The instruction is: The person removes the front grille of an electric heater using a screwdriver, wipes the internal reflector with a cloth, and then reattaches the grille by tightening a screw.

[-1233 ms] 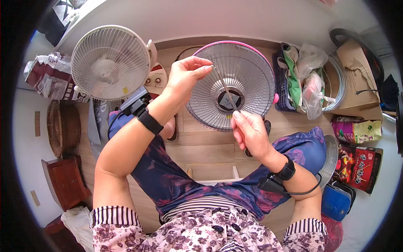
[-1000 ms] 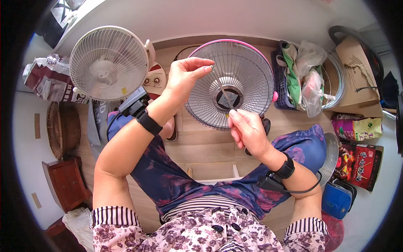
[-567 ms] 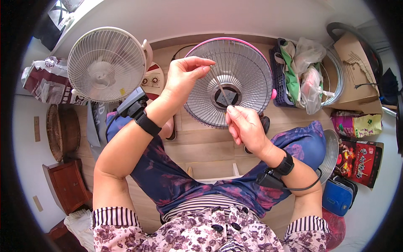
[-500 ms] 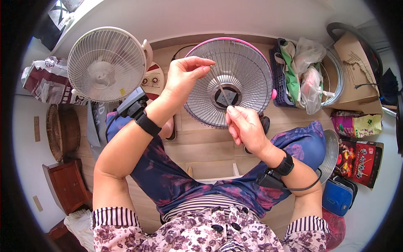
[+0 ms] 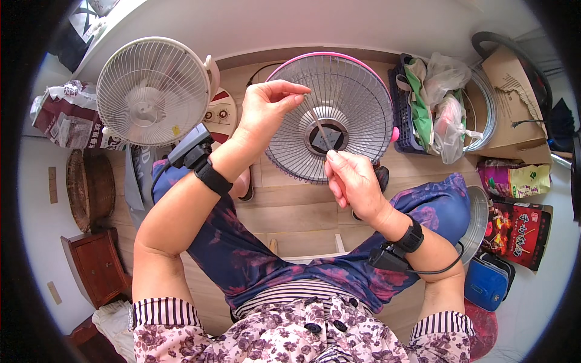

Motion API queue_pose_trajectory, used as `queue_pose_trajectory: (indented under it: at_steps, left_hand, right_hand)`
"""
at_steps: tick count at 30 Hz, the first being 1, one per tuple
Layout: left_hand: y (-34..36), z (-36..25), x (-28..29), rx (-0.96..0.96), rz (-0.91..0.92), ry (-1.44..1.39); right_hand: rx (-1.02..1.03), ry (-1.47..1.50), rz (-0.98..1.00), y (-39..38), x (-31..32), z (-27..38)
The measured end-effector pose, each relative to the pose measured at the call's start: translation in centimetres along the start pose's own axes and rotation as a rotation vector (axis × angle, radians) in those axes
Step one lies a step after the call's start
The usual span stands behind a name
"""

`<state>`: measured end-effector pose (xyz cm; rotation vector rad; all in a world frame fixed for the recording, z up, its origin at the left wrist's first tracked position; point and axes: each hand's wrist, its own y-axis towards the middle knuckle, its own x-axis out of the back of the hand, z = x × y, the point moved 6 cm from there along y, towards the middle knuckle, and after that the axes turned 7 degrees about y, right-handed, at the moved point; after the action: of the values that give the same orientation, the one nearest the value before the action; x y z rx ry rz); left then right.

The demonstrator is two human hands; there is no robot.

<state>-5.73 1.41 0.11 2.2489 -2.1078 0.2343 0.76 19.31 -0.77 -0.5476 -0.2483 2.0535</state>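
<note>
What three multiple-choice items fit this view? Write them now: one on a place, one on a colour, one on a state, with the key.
1. Where does the white fan stand, seen from the person?
A. left of the pink-rimmed grille
B. right of it
C. on the person's lap

2. What colour is the rim of the grille under the hands?
A. blue
B. pink
C. black

3. What does the right hand do?
A. lies flat on the floor
B. grips a thin tool aimed at the grille's hub
C. holds a bag

Key: 1 A, the fan is at upper left; 2 B, a pink band rings the wire; 3 B, its fingers close on the shaft; the left hand pinches the wires.
</note>
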Motion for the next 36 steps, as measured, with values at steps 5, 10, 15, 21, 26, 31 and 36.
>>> queue_pose_trajectory:
  at_steps: [5, 10, 15, 21, 26, 31, 36]
  left_hand:
    - [0.1, 0.2, 0.0, -0.005, -0.006, 0.043]
    - [0.3, 0.0, -0.4, -0.066, -0.066, 0.050]
    - [-0.1, 0.0, -0.7, -0.080, -0.079, 0.106]
    - [0.1, 0.2, -0.8, -0.140, -0.119, 0.186]
    - [0.3, 0.3, -1.2, -0.168, -0.098, 0.245]
    - [0.5, 0.2, -2.4, -0.116, -0.058, 0.147]
    - [0.9, 0.6, -3.5, -0.099, 0.001, 0.152]
  right_hand:
    - [-0.010, 0.040, 0.005, 0.1, -0.2, -0.3]
    - [-0.099, 0.256, 0.033, 0.2, -0.5, -1.0]
    - [-0.229, 0.554, 0.062, -0.1, -1.1, -1.2]
    - [-0.275, 0.681, 0.097, -0.2, -1.0, -1.1]
    - [-0.241, 0.658, 0.060, -0.2, -0.9, -1.4]
    - [-0.178, 0.584, 0.019, -0.3, -0.3, -1.9]
    - [-0.163, 0.596, -0.020, -0.8, 0.1, -1.4]
